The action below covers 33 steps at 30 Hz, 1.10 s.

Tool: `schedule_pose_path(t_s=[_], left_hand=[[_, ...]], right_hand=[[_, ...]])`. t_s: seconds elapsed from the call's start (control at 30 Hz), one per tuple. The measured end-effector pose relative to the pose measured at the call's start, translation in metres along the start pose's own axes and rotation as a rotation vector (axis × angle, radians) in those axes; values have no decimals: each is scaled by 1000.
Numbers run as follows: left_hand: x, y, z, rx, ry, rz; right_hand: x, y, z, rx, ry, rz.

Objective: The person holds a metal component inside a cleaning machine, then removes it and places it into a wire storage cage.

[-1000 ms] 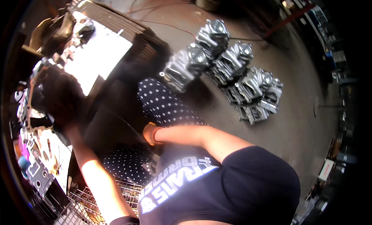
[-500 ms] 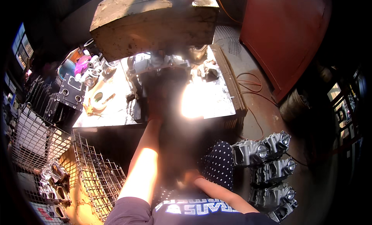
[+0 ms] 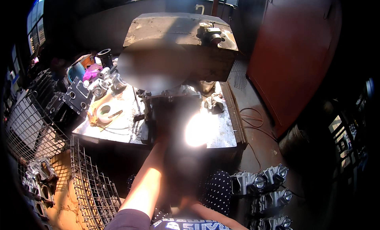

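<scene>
My left hand reaches forward to the front of the sunlit worktable. A dark blur over the middle of the picture hides its fingers and whatever it touches. Just beyond it, a silver metal casting shows in part, beside a dark metal fixture. Low in my lap is my right hand, close to my dotted trousers; its fingers are smeared, so I cannot tell what it holds. Strong glare lies right of the left hand.
A roll of tape and silver cylindrical parts lie at the table's left. Behind stands a big box-shaped block. Wire baskets flank my left; silver castings line the floor at right, near a red panel.
The view has tilted up, so the table and block sit lower and more of the back wall shows. Both hands stay in about the same places.
</scene>
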State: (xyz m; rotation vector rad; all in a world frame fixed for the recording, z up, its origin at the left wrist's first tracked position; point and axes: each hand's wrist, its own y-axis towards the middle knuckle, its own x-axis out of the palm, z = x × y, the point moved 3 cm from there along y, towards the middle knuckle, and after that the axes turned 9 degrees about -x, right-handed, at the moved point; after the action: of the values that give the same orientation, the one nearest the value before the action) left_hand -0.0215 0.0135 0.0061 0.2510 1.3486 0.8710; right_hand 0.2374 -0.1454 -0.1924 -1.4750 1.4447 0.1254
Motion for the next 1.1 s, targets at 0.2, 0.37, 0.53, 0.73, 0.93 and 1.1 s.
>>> schedule_pose_path(t_s=[0.2, 0.37, 0.53, 0.73, 0.93, 1.1], left_hand=[[-1, -7, 5, 14, 22, 21], [1, -8, -1, 21, 63, 72], [10, 1, 4, 38, 72, 119], [14, 4, 0, 74, 127, 116], [20, 8, -2, 40, 93, 48], [22, 10, -3, 25, 80, 11]], right_hand=[[-21, -17, -16, 45, 40, -50], [-34, -26, -27, 61, 67, -102], [-27, -24, -22, 50, 57, -86], [-29, -21, -22, 8, 46, -96], [-26, -19, -20, -7, 60, -74], [-25, -18, -18, 7, 46, -66]])
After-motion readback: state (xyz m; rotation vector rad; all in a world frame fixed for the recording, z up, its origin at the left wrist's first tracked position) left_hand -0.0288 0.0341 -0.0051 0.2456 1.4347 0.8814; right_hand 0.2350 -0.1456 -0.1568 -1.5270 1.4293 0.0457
